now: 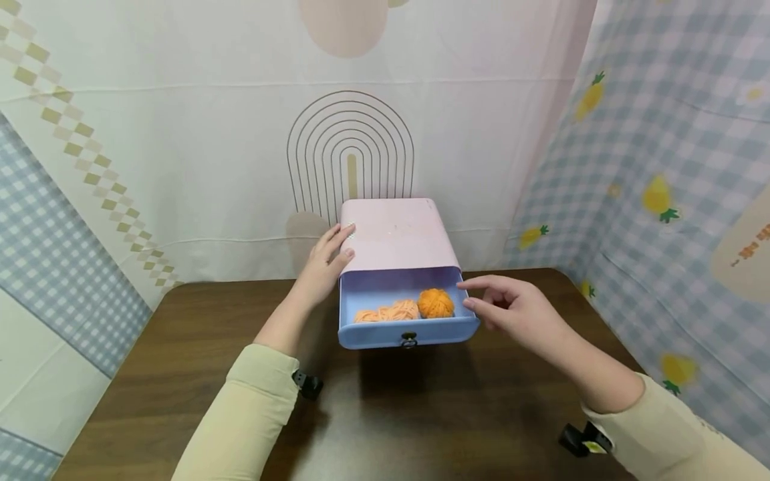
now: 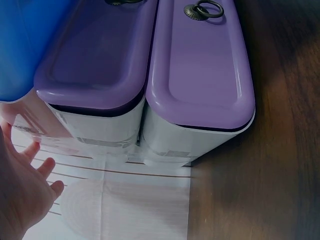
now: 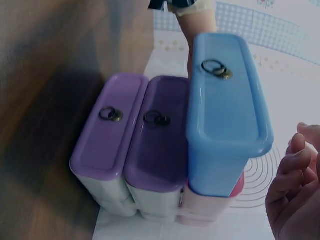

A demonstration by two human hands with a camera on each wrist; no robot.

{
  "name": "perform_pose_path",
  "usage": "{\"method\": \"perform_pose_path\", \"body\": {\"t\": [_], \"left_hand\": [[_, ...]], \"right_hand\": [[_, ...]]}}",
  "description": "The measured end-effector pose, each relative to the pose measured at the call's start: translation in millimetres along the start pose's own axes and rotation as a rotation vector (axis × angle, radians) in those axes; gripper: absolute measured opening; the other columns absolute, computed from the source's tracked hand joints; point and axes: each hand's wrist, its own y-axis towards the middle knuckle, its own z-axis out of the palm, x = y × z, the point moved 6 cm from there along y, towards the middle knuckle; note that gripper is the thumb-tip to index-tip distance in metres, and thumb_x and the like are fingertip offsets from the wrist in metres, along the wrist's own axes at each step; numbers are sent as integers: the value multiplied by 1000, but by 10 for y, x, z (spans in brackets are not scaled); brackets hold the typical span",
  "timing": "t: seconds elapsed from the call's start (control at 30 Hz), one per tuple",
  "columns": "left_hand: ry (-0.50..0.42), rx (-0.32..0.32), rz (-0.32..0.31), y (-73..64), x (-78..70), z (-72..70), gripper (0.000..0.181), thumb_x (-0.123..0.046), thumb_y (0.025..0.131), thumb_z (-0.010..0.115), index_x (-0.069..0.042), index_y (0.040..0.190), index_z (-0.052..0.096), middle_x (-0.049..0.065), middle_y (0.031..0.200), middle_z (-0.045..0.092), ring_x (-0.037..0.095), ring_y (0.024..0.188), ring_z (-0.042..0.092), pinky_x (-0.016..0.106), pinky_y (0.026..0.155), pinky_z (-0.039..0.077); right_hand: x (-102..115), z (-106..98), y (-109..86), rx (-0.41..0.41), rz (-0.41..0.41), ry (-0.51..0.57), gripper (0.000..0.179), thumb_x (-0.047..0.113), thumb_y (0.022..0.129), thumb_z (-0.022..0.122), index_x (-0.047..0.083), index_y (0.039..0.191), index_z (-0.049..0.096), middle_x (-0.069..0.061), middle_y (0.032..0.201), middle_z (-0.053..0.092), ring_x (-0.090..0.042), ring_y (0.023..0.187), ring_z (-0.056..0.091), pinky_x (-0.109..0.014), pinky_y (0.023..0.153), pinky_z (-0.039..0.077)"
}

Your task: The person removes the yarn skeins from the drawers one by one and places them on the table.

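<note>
A pink drawer cabinet [image 1: 394, 234] stands against the back cloth, its blue top drawer [image 1: 373, 337] pulled out. Inside lie an orange yarn ball [image 1: 436, 303] and paler orange yarn [image 1: 402, 310], partly hidden by the drawer front. My left hand [image 1: 325, 264] rests with spread fingers against the cabinet's upper left side. Beside the drawer's right wall is my right hand [image 1: 519, 308], its index fingertip and thumb close to the rim and its other fingers loosely bent. Whether those tips touch the drawer, I cannot tell. Nothing is held in either hand.
Below the blue drawer, both wrist views show two purple drawers [image 2: 202, 70] with ring pulls, pushed in. A brown wooden table [image 1: 198, 374] bears the cabinet. Patterned cloths [image 1: 234, 167] hang behind it and at both sides.
</note>
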Motion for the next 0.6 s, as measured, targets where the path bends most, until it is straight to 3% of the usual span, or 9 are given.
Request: {"method": "perform_pose_path", "body": {"t": [0.4,0.6], "left_hand": [[3,8,9,43,-23,12,57,-54,100,42,-34,153,39,4,164,18,40,148,11,71,109,14],[6,6,-3,27,-1,2,59,-56,99,42,-33,153,39,5,164,18,38,148,10,71,109,14]], "right_hand": [[-72,-22,231,93,29,-105,37,39,91,71,21,123,69,-3,60,52,-19,50,43,-32,46,38],[-87,52,381,213,44,-142,39,39,90,72,21,125,69,0,57,46,-15,49,40,-32,47,40]]}}
